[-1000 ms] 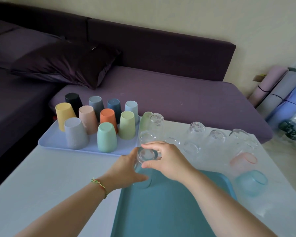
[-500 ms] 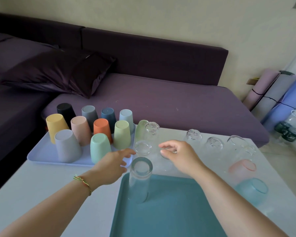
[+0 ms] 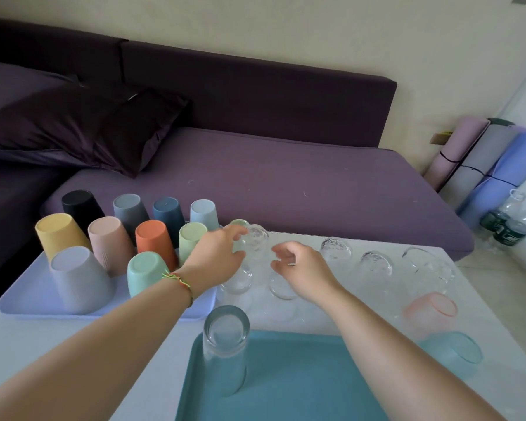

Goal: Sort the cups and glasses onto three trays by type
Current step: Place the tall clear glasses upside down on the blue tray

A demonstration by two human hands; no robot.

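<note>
Now that the tall glass point(image 3: 225, 344) stands released, upended in the far-left corner of the teal tray point(image 3: 301, 384), one is sorted. Left hand point(image 3: 219, 253) reaches, unclenched, to the next clear glass point(image 3: 257, 240) on the worktop point(image 3: 73, 360); right hand point(image 3: 301, 268) hovers empty.

Two bare forearms, one bracelet
A thin braided cord bracelet point(image 3: 179, 281) in green, yellow and red circles the wrist of the left hand point(image 3: 217, 253).

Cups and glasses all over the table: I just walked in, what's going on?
A person is sorting them by type. Coloured cups stand upside down on the lavender tray; one clear glass stands on the teal tray. The left hand reaches for a tall glass, the right hand hovers empty beside it.
</note>
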